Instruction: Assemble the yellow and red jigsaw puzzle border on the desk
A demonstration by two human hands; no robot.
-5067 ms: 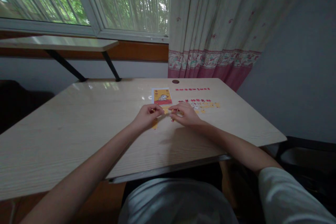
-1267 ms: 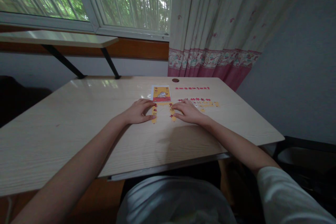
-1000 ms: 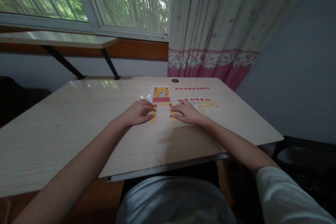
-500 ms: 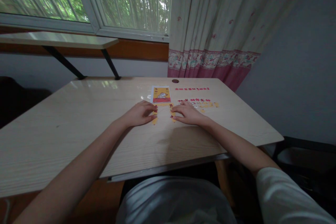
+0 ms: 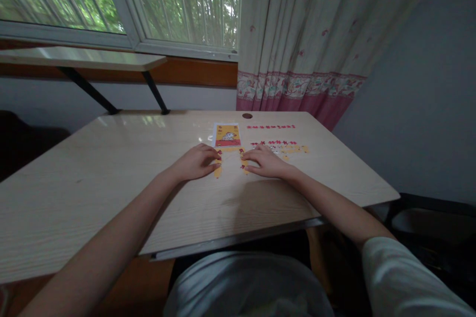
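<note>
A partly assembled jigsaw puzzle frame (image 5: 231, 149) lies on the table, with a yellow top strip and two sides running toward me. My left hand (image 5: 197, 162) rests at the left strip of puzzle pieces (image 5: 217, 172), thumb and fingers apart, fingertips touching it. Opposite, my right hand (image 5: 267, 161) touches the right strip of puzzle pieces (image 5: 244, 168) with its thumb and fingers spread. Fingertips cover parts of both strips. Just beyond the frame is a picture card (image 5: 227, 135), yellow and red with a white animal on it.
Red puzzle pieces (image 5: 271, 127) form a row at the back right. Nearer lie another red row (image 5: 284, 142) and yellow pieces (image 5: 297, 149), beside white ones partly behind my right hand. A round dark hole (image 5: 247, 116) marks the table's far edge. A raised shelf (image 5: 85, 57) stands at left.
The view has shifted very slightly. Both hands keep their places at the two side strips, and no piece has visibly moved on the table.
</note>
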